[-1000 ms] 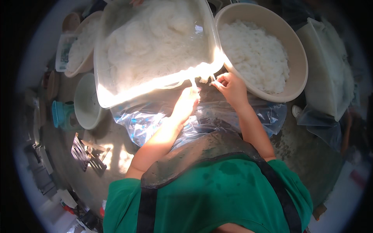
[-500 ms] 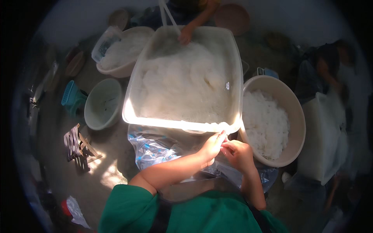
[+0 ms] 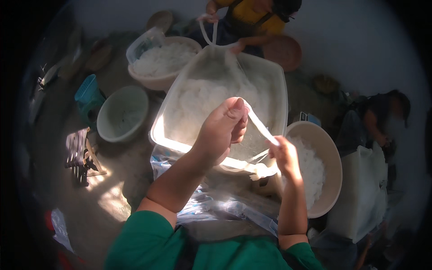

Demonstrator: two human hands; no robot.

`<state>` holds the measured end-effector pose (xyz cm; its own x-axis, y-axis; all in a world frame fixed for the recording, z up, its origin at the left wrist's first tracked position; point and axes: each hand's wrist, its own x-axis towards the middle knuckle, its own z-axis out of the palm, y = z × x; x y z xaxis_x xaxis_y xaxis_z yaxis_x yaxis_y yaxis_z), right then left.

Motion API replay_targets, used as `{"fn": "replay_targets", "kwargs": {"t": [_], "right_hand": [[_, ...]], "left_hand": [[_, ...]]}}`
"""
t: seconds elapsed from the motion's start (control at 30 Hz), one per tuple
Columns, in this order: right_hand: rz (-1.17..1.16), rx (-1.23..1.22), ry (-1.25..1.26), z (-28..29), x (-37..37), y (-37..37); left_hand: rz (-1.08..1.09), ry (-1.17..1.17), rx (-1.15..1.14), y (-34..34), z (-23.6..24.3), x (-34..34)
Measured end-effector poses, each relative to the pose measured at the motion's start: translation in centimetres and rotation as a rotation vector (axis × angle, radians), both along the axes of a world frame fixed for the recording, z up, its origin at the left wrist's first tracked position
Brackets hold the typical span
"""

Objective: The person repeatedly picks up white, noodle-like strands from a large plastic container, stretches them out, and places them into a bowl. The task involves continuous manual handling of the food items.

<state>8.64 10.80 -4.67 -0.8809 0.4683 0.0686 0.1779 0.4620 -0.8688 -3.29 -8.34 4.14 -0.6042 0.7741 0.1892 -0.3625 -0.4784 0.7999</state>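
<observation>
A white flexible strip [image 3: 258,123] runs taut between my two closed hands. My left hand [image 3: 220,130] grips its upper end, raised over a translucent square tub [image 3: 283,96] of wet white fibrous material [image 3: 198,96]. My right hand [image 3: 284,155] pinches the strip lower down, over the tub's near right corner. More pale strips lie along that near rim. Clear plastic sheeting [image 3: 243,213] lies below the tub, under my forearms.
A co-worker in yellow [image 3: 243,15] holds pale strips at the far side. Basins of white material stand right [image 3: 334,175] and back left [image 3: 155,78], an empty-looking bowl [image 3: 105,121], teal plastic item [image 3: 85,92] and slatted wooden object [image 3: 78,155] left, another person [image 3: 373,117] and white container [image 3: 353,193] right.
Both my hands have risen from the tub's near rim, the left higher, stretching the strip between them. The co-worker's strips moved, and more of both people shows as the view shifted.
</observation>
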Motion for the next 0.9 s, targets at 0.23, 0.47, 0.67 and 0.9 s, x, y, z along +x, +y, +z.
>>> {"fn": "replay_targets", "kwargs": {"t": [0.23,0.47,0.67,0.9], "right_hand": [[-0.045,0.099,0.492,6.8,0.4,1.5],[0.179,0.146,0.203,2.8,0.9,-0.4],[0.286,-0.364,0.538,1.3,1.2,-1.6],[-0.260,0.449,0.581,2.8,1.9,-2.2]], "left_hand": [[-0.008,0.671,-0.311,0.8,-3.7,2.0],[-0.066,1.352,-0.391,3.3,-3.1,2.6],[0.194,0.659,-0.328,6.0,-5.5,0.8],[0.239,0.965,-0.309,5.5,-11.2,6.6]]}}
